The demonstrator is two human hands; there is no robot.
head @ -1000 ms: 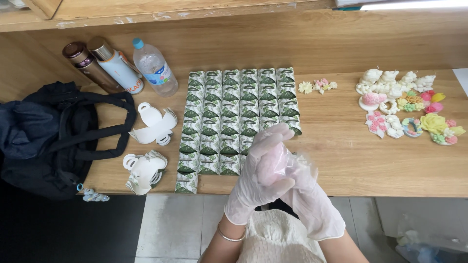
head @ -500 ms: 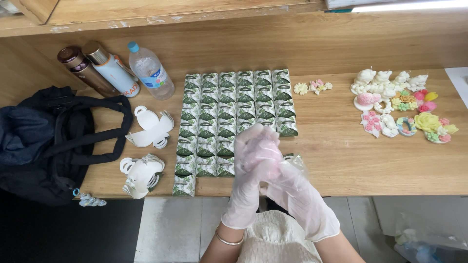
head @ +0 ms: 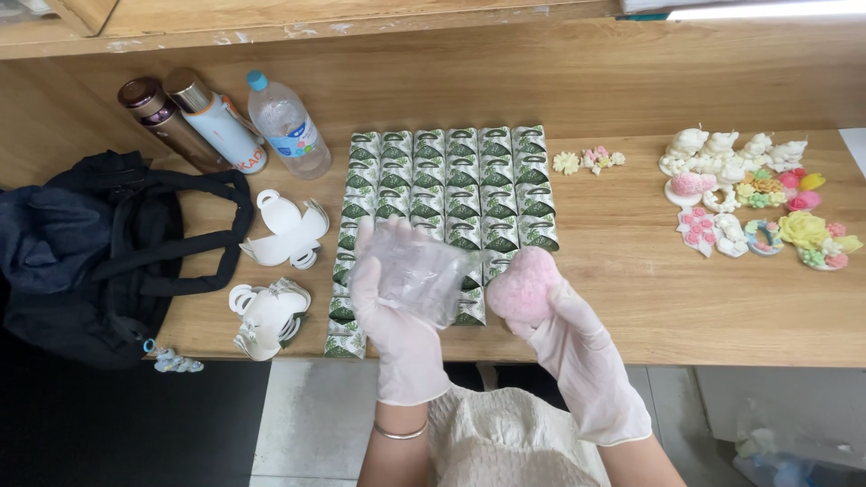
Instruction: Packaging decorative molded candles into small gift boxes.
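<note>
right gloved hand (head: 577, 347) closed around a pink heart-shaped piece (head: 523, 286), held above the near table edge (head: 686, 347). left gloved hand (head: 397, 316) grips a clear plastic bag (head: 419, 275), fingers curled on it, just beside the heart. behind both, rows of green-and-white packets (head: 451, 189); farther right, moulded coloured flowers (head: 753, 194); far left, a black bag (head: 90, 252).

Three bottles (head: 216, 126), two white masks (head: 284, 230)

On the counter (head: 631, 298), the grid of packets (head: 446, 194) lies at the middle, with bottles (head: 225, 122) behind-left of it. The bag (head: 99, 252) sits at the far left, paper holders (head: 280, 271) between it and the packets, and small moulded figures (head: 753, 194) well apart to the right.
</note>
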